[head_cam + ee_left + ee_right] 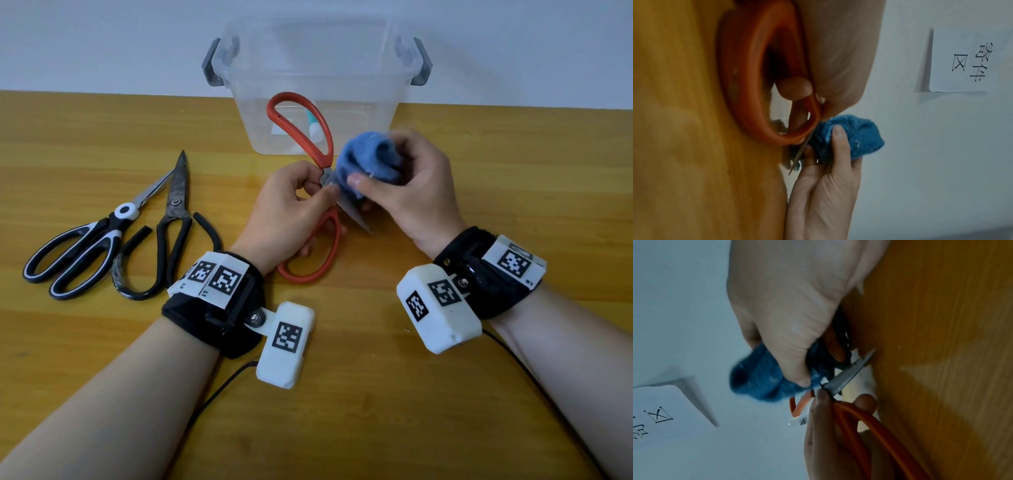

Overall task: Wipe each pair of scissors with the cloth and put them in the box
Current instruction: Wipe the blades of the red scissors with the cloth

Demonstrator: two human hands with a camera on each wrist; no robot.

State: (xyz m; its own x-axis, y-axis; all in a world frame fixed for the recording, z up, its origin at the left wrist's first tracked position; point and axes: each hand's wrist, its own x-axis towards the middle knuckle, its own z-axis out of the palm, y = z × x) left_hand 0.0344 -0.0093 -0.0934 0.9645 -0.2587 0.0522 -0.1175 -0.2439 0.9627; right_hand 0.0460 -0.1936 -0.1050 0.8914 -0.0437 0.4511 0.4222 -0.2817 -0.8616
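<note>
My left hand (301, 202) grips the red-handled scissors (310, 132) near the pivot, above the wooden table. One red loop (748, 78) fills the left wrist view. My right hand (404, 185) holds a bunched blue cloth (368, 159) against the scissors' blade (849, 374), thumb pressed on the cloth (855, 139). The blade tip points down towards me. Two more pairs lie at the left: black-and-white-handled scissors (92, 240) and dark metal shears (171, 219). The clear plastic box (318, 78) stands behind the hands; a small teal-and-white item lies in it.
The box has grey latches (214, 65) at both ends and stands against the white wall. A short black tube piece (137, 238) lies between the two idle pairs. A paper sign (970, 61) hangs on the wall. Cables run from both wristbands towards me.
</note>
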